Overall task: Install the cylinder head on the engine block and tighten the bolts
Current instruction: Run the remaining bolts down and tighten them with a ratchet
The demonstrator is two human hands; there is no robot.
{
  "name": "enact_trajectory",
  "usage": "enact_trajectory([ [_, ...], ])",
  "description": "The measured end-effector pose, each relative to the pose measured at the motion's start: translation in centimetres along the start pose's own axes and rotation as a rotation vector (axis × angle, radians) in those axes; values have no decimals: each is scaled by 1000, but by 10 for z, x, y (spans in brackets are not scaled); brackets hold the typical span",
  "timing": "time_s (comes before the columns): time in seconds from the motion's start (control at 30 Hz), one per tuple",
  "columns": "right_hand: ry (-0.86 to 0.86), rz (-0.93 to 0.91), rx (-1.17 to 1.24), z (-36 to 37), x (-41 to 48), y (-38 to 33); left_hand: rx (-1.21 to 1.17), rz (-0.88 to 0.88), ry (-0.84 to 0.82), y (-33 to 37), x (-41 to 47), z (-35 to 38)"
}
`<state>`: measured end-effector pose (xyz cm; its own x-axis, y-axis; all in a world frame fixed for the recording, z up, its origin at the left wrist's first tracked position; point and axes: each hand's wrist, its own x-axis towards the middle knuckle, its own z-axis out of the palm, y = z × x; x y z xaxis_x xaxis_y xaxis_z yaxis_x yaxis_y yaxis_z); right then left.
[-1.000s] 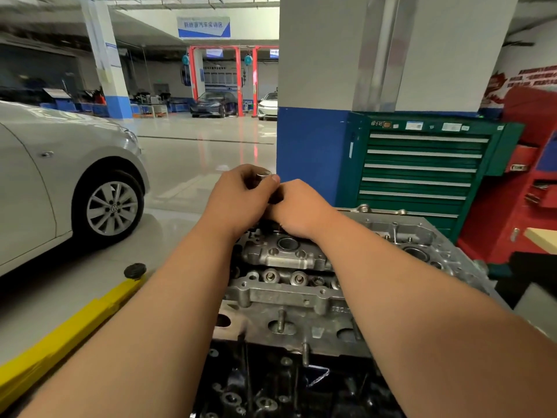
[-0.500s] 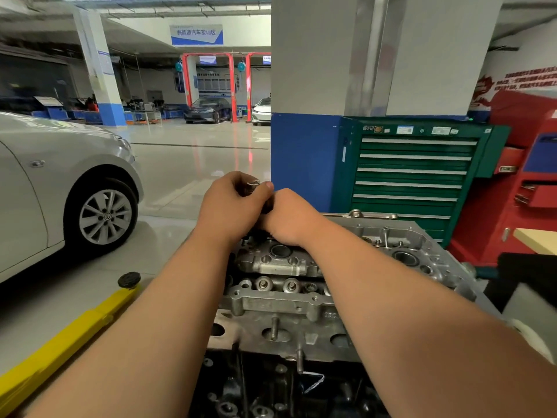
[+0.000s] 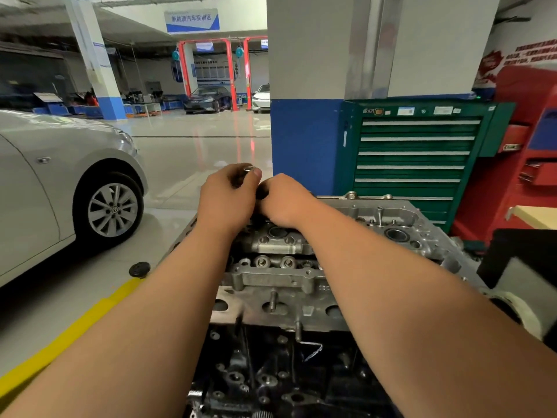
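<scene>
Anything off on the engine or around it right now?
Nothing spilled or broken. The cylinder head looks seated on the engine block. Left hand grips a metal piece. Only oddities: a thin wire hangs loose on the block's front, and the red cabinet has drawers pulled out.

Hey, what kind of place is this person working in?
Most likely a car repair or training workshop: a silver car is parked nearby, red vehicle lifts stand at the back, and a green tool cabinet sits behind the engine being worked on.
</scene>
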<state>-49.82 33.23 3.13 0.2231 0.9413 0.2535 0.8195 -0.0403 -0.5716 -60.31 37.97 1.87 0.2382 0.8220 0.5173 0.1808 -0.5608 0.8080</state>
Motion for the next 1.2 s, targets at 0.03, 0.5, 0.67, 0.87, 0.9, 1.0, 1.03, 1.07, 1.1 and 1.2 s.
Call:
enact_trajectory([
  [0.03,4,0,-55,1,1,0,26,9,35,1,0,4],
  [0.5,-3,0,56,0,1,5,-123,-12,-80,-8,2,-6],
  [0.67,41,42,21,6,5,4,-93,-13,-20,-3,3,1],
  [0.87,-53,-16,136,-1,-3,6,-106,3,-8,-6,6,-6],
  [0.9,-45,-21,120,-2,-3,5,-104,12,-27,-6,5,-6],
  [1.0,-8,-10,55,0,1,3,-94,6,-71,-6,3,-2],
  [1.03,2,0,17,1,2,2,-66,3,-66,-4,3,0],
  [1.07,9,11,-18,2,3,1,-24,5,-47,-4,2,2],
  [1.1,16,20,-22,3,4,1,11,4,-12,-3,2,4],
  [1.2,19,32,56,5,5,3,41,7,78,-2,4,2],
])
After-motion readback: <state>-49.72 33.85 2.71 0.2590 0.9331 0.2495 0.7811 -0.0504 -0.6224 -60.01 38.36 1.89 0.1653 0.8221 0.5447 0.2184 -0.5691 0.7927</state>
